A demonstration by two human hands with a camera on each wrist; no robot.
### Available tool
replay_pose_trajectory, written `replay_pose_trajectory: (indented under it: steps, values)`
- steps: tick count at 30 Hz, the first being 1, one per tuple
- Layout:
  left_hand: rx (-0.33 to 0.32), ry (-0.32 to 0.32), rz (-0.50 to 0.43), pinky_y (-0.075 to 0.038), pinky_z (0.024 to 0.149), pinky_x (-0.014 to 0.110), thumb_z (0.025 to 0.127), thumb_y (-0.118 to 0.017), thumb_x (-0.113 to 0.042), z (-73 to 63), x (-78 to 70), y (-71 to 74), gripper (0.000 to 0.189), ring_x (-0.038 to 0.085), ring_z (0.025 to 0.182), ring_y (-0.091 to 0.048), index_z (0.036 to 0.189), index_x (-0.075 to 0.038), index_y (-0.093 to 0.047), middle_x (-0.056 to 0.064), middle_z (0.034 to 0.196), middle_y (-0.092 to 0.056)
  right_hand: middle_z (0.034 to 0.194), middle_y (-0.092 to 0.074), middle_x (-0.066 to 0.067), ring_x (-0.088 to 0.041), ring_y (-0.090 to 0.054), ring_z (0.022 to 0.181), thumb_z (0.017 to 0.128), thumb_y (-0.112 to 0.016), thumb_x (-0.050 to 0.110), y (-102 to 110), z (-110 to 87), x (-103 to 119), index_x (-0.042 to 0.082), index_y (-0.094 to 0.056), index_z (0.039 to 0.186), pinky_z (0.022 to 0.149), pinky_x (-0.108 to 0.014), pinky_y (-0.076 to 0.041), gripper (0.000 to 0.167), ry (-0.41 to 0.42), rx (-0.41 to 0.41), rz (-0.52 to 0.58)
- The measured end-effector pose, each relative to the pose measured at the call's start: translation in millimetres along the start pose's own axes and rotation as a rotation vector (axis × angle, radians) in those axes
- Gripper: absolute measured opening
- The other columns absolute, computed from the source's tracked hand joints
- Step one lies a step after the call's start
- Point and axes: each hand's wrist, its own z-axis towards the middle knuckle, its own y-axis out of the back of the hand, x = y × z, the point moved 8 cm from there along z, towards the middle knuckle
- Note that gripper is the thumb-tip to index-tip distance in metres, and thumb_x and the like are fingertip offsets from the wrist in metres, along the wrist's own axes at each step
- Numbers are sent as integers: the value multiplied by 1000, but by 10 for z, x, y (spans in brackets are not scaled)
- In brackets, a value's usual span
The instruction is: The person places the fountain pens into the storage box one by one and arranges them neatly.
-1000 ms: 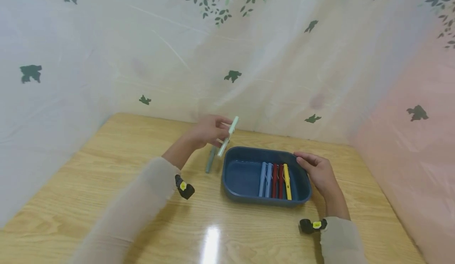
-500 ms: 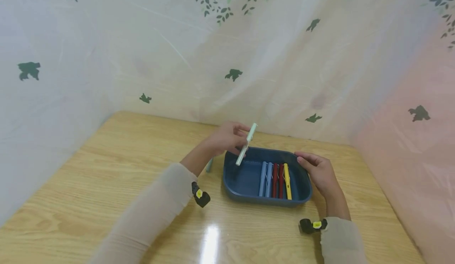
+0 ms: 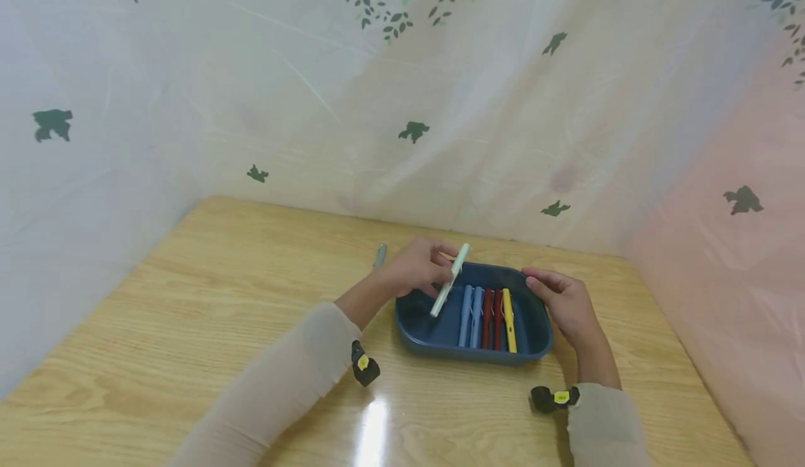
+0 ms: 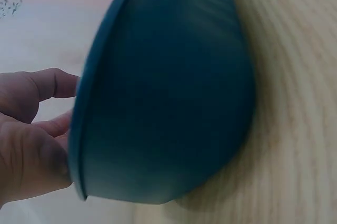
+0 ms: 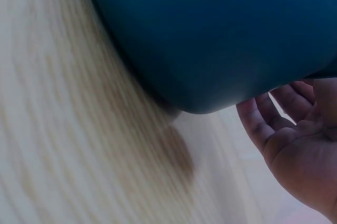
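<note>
My left hand (image 3: pixel 416 268) pinches a pale mint pen (image 3: pixel 450 282) at a slant above the left part of a dark blue box (image 3: pixel 468 355). Inside the box, two blue pens (image 3: pixel 466 317), two dark red pens (image 3: pixel 498 320) and a yellow pen (image 3: pixel 509 320) lie side by side, right of the middle. At the box's far right corner my right hand (image 3: pixel 569 307) holds the rim. The box wall (image 4: pixel 163 87) hides the mint pen and part of the left hand in the left wrist view. In the right wrist view, fingers (image 5: pixel 254 121) touch the box's outside.
A grey-green pen (image 3: pixel 380 254) lies on the wooden table (image 3: pixel 283 271) left of the box, partly behind the left hand. A pale curtain (image 3: pixel 327 103) with leaf and bird prints hangs along the table's back edge.
My left hand has carried the mint pen rightward and lower, from left of the box to above its inside. The right hand and the box have stayed in place.
</note>
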Motion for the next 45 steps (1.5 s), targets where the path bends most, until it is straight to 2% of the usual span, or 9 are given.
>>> replay_pose_trajectory:
  steps: [4,10,18,20,25,28,33,39,45]
  values:
    - [5,22,13,-65,66,41,93,-62,8,-3,45,-93,46,25,86,-69,138,4,-54,19,110,-67,149,-55,-13,-27,-47,139,102,-60,46,5,-6,-3,7,-61,141,97,-14,-47,56,-4,-2,2]
    - [-11,72,28,-65,65,40,91,-63,11,-17,109,-189,47,26,86,-68,136,3,-55,15,102,-67,149,-55,-13,-27,-47,139,102,-60,46,2,-5,-2,7,-61,141,98,-15,-48,55,-9,-5,6]
    - [-37,130,42,-65,65,39,89,-67,13,-26,219,-217,50,28,87,-70,136,1,-56,15,101,-66,151,-53,-12,-28,-45,141,102,-60,47,-8,1,19,7,-60,142,112,-38,-46,57,-13,6,3]
    - [-40,144,44,-65,64,39,90,-67,12,-36,234,-218,49,28,86,-70,136,1,-56,15,101,-66,150,-53,-12,-27,-46,141,102,-60,46,-8,3,23,7,-61,142,111,-37,-47,56,-10,7,6]
    - [-53,169,33,-65,65,40,89,-68,13,-49,260,-222,49,29,87,-69,135,1,-57,16,100,-65,149,-55,-12,-25,-48,138,102,-61,46,-5,11,18,6,-62,141,100,-18,-48,55,-7,2,14]
    - [-60,181,27,-65,65,41,88,-67,15,-49,276,-234,49,28,86,-68,134,2,-57,16,97,-65,148,-56,-12,-23,-49,136,102,-61,45,-3,16,8,6,-62,140,96,-14,-48,55,-10,-2,18]
    - [-67,214,9,-65,63,41,85,-65,18,-45,318,-267,50,25,81,-67,132,3,-56,15,90,-65,148,-56,-13,-21,-51,134,101,-62,46,1,15,-1,6,-62,140,95,-14,-49,55,-17,-5,23]
    - [-46,270,-30,-65,65,41,85,-65,19,-45,384,-309,53,28,84,-68,135,4,-54,18,91,-64,149,-55,-12,-25,-48,137,101,-61,47,5,8,-9,7,-61,141,97,-16,-48,57,-25,-3,24]
    - [-69,287,-23,-65,63,39,86,-66,20,-39,432,-310,51,28,82,-68,133,4,-53,18,90,-63,149,-55,-11,-25,-48,138,101,-61,47,5,11,-2,8,-61,141,104,-24,-49,56,-32,0,24]
